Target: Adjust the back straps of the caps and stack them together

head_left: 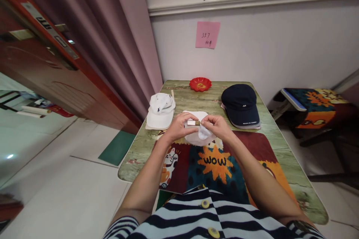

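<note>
A white cap [193, 140] is between my two hands over the middle of the table, its back opening toward me. Its strap [193, 123] runs across that opening and carries a brass-coloured buckle [198, 123]. My left hand [177, 126] grips the cap's left side, thumb below the strap and fingers above it. With thumb and fingertips pinched together, my right hand [216, 125] holds the strap end beside the buckle. Part of the cap's crown and brim is hidden behind my hands.
White caps [160, 111] are stacked at the table's left, dark navy caps [241, 106] at its right. A red scalloped dish [200, 84] stands at the back edge. Under my forearms lies a colourful mat [214, 162]. A wall closes off the far side.
</note>
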The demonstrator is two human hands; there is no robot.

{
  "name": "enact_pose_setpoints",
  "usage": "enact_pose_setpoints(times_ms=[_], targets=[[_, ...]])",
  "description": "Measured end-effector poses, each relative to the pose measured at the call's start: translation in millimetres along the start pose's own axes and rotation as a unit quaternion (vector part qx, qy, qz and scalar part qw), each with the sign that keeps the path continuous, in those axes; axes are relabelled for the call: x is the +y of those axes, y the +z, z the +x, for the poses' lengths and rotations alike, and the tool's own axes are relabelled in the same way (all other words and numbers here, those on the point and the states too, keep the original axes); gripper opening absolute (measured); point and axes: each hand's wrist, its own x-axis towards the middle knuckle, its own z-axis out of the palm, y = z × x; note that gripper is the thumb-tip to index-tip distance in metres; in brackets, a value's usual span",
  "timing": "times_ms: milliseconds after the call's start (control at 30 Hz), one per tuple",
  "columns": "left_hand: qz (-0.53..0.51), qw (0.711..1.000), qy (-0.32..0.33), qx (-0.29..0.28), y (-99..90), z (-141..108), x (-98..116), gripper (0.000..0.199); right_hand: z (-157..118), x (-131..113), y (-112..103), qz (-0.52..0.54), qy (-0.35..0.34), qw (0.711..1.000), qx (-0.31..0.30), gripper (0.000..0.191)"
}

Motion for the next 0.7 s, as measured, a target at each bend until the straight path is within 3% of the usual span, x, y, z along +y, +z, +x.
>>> enact_pose_setpoints(times_ms=[133, 300, 467, 700], targets=[[-0.039, 0.998, -0.045, -0.008, -2.5, 3, 2, 0.035, 0, -3, 0, -0.006, -0.004, 1.000, -0.005, 0.030], [-0.096, 0.986, -0.103, -0.085, -6.6, 9, -2, 0.033, 1, -7, 2, -0.015, -0.011, 1.000, -0.010, 0.029], [-0.189, 0.967, -0.152, -0.076, -4.3, 7, -11, 0.034, 0, -5, 3, -0.013, -0.014, 1.000, -0.017, 0.030], [-0.229, 0.955, -0.176, -0.067, -1.7, 5, -16, 0.034, 0, -3, 2, -0.019, -0.010, 1.000, -0.021, 0.032]])
